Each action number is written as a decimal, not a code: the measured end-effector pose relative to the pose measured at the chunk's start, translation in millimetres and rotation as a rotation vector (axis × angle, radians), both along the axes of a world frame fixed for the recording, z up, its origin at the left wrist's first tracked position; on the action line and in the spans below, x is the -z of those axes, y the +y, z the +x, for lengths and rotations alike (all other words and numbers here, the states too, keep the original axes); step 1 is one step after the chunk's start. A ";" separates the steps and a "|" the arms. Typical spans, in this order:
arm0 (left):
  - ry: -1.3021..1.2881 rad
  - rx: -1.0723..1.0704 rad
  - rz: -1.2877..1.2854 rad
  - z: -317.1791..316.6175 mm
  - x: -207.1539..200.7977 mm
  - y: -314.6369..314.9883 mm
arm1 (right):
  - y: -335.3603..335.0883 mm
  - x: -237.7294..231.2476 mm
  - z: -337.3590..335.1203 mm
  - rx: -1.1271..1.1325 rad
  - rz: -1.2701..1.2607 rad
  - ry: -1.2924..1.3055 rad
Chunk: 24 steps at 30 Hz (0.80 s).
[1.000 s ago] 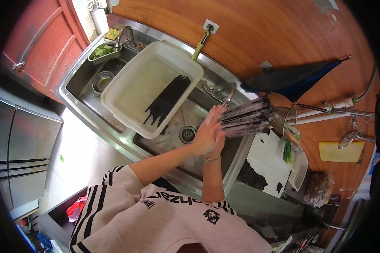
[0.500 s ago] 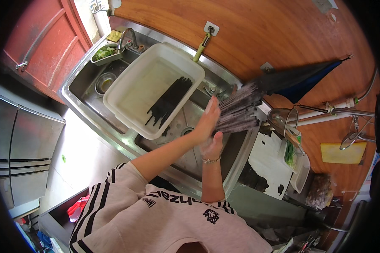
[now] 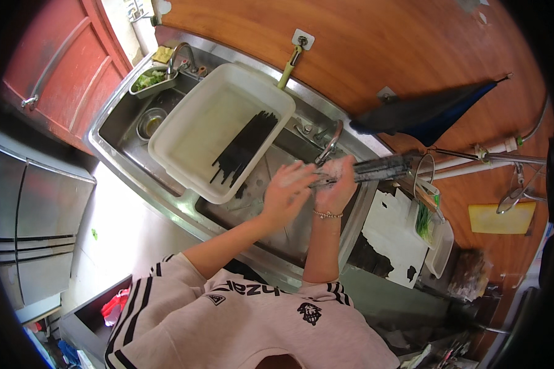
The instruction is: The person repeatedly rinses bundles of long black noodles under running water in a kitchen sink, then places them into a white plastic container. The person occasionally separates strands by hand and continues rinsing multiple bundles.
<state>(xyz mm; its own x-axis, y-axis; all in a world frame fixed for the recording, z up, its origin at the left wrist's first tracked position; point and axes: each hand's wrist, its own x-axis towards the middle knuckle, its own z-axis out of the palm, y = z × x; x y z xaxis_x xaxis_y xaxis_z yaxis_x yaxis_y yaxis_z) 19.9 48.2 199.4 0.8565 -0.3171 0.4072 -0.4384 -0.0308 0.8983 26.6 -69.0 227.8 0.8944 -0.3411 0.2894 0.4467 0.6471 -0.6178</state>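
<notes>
From my remote seat I can pick out no screens or signs. The only label-like thing is a small yellow rectangular packet (image 3: 162,54) at the far left corner of the sink rim, and a yellow rectangular card (image 3: 499,218) on the wooden wall to the right. Whether either carries print I cannot tell

Both forearms stretched far, wrists close together. Left hand (image 3: 287,187) open, fingers spread and blurred. Right hand (image 3: 337,182) curled shut, touching left.
</notes>
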 end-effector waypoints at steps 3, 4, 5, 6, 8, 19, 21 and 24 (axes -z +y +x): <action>0.434 -0.029 -0.472 5.4 17.1 -2.2 | 8.4 17.3 -8.4 -0.004 0.059 0.090; 0.555 0.059 -0.531 5.1 22.2 -3.8 | 19.4 25.6 -12.5 0.098 0.064 0.296; 0.607 0.199 -0.624 6.7 26.3 -6.1 | 29.8 32.6 -18.6 0.164 0.076 0.512; 0.645 0.140 -0.524 6.7 29.2 -8.3 | 31.4 36.0 -18.8 0.058 0.014 0.426; 0.316 -0.042 -0.166 6.6 30.8 -12.6 | 39.5 40.2 -22.1 0.091 -0.129 0.512; 0.084 -0.091 0.224 11.0 16.7 -31.4 | 44.0 18.3 -49.8 -0.159 -0.081 0.191; 0.201 -0.062 0.252 11.0 14.8 -32.4 | 38.6 20.9 -54.0 -0.333 0.026 0.198; 0.355 0.001 -0.057 7.6 7.9 -32.2 | 33.5 27.7 -54.0 -0.375 -0.093 0.174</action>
<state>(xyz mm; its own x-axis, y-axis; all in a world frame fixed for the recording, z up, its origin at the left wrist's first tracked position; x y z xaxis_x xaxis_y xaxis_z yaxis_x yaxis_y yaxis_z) 27.5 16.0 191.5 0.9474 -0.3039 0.1008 -0.0982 0.0239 0.9949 -27.5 -35.5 200.1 0.9898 0.0378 0.1377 0.0751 0.6828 -0.7267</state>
